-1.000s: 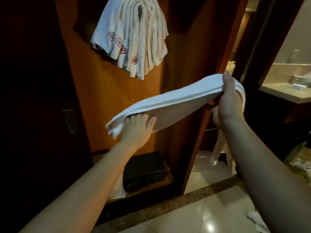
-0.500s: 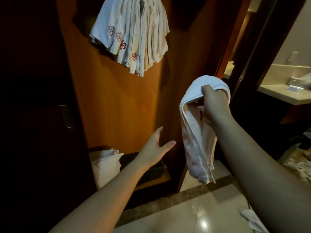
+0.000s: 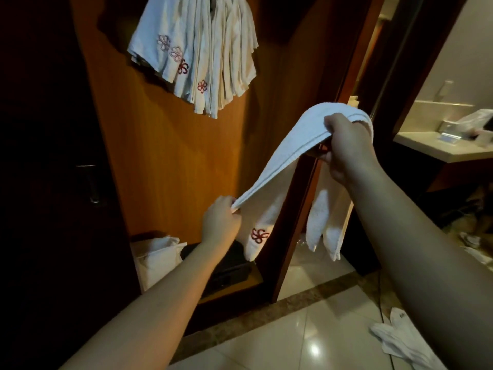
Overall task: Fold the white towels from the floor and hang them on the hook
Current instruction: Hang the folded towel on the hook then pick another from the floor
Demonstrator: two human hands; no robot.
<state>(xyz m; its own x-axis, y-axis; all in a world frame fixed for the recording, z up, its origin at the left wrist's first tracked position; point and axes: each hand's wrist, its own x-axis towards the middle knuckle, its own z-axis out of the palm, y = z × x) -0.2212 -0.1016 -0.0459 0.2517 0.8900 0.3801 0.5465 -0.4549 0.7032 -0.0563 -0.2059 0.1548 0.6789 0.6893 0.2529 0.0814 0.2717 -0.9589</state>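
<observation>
— Change since half a second ago?
— Left hand [image 3: 221, 222], free before, now pinches the towel [image 3: 290, 153] low; right hand [image 3: 344, 145] grips its top, below the hung towels [image 3: 197, 49].
— Room?
— Wooden panel [image 3: 165, 156] behind the towel, tiled floor [image 3: 306, 340] beneath, another towel [image 3: 397, 340] lying there.

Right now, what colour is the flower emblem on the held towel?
Dark red, on the white towel, head view.

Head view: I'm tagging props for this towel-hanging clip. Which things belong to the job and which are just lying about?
Job:
- white towel, gripped by left hand and right hand
- hung towels
- floor towel

Lying about:
- black box
- white bag
- counter
</observation>
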